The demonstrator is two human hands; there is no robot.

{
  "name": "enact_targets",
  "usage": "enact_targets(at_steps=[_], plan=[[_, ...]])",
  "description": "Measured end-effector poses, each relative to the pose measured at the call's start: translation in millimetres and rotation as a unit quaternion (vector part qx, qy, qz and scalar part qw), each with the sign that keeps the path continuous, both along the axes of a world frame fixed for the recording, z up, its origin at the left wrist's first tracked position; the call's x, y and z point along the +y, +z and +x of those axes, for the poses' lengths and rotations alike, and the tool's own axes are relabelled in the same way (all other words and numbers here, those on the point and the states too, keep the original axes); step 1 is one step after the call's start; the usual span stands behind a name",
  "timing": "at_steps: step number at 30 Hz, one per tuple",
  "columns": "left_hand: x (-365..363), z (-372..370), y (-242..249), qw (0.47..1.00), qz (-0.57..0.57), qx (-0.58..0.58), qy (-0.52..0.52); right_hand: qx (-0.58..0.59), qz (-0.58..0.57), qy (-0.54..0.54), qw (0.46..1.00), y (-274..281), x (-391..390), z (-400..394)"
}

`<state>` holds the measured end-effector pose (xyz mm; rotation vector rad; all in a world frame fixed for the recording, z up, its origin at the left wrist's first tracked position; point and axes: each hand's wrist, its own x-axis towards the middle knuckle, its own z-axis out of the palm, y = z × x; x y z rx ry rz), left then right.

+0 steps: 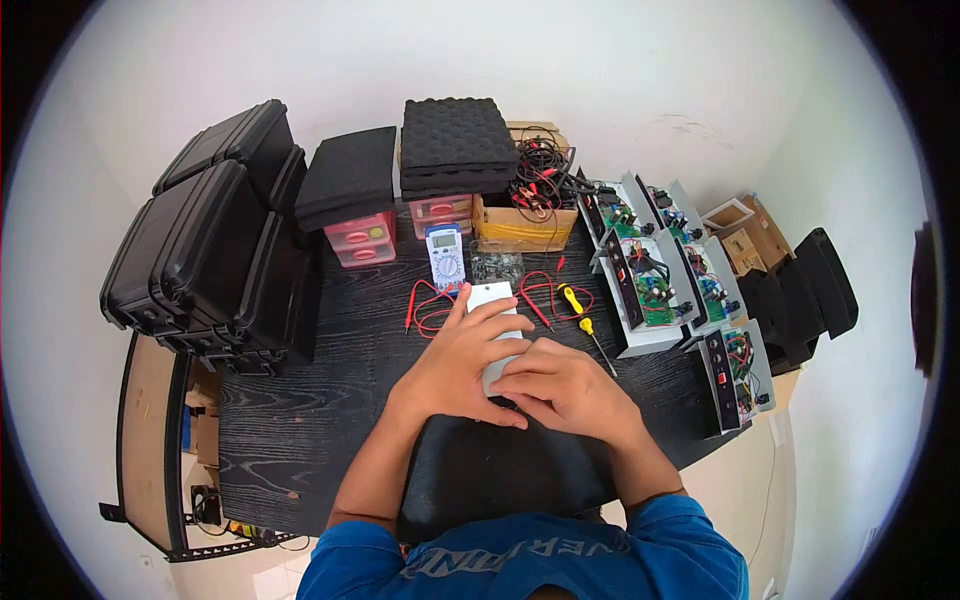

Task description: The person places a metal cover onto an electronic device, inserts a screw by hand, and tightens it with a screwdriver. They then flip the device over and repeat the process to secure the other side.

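Note:
A narrow white metal panel or case (490, 292) lies on the black table in front of me, mostly covered by both hands. My left hand (465, 360) reaches across it, fingers spread over its top and fingertips at its right side, holding it down. At its near end, my right hand (565, 390) has thumb and fingers pinched together; whatever is between them is hidden. Beyond the panel stands a white and blue multimeter (446, 257), with red test leads (537, 312) on either side. To the right lie a yellow-handled screwdriver (588, 328) and another yellow tool (570, 297).
Several open units with circuit boards (655, 290) line the right side. Black hard cases (190, 240) are stacked at left. Foam sheets (458, 135) top pink drawers (360, 240) at the back, beside a cardboard box (525, 228) of cables and a clear tray of small parts (497, 267).

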<state>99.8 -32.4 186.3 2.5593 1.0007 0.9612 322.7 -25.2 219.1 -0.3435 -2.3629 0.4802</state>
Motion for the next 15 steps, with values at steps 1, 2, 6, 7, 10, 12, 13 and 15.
enact_targets(at_steps=[1, 2, 6, 7, 10, 12, 13, 15], plan=[[-0.1, 0.0, 0.3, 1.000, 0.000, -0.001, 0.000, -0.005, -0.005, -0.003, 1.000, 0.2, 0.1, -0.5], [-0.2, 0.0, 0.4, 1.000, 0.000, -0.002, 0.000, -0.010, -0.011, -0.006, 1.000, 0.4, 0.1, -1.1], [-0.8, 0.7, 0.5, 1.000, -0.003, -0.002, 0.003, -0.020, -0.027, -0.024, 0.999, 2.7, 3.4, -2.4], [-1.0, 0.9, 0.3, 1.000, -0.005, 0.000, 0.005, -0.033, -0.042, -0.027, 0.998, 2.6, 3.5, -1.4], [0.7, 0.6, -2.0, 1.000, -0.002, 0.001, 0.004, -0.050, -0.071, -0.025, 0.996, 3.9, 3.4, 1.8], [0.2, 0.1, -1.1, 1.000, -0.005, 0.004, 0.005, -0.033, -0.068, -0.012, 0.997, 8.1, 2.7, 2.2], [0.2, 0.2, -0.9, 1.000, -0.007, 0.005, 0.005, -0.037, -0.063, -0.006, 0.997, 7.7, 4.2, 3.4], [0.7, 0.4, -1.6, 1.000, -0.006, 0.005, 0.005, -0.044, -0.053, 0.006, 0.998, 5.6, 6.7, 6.8]])
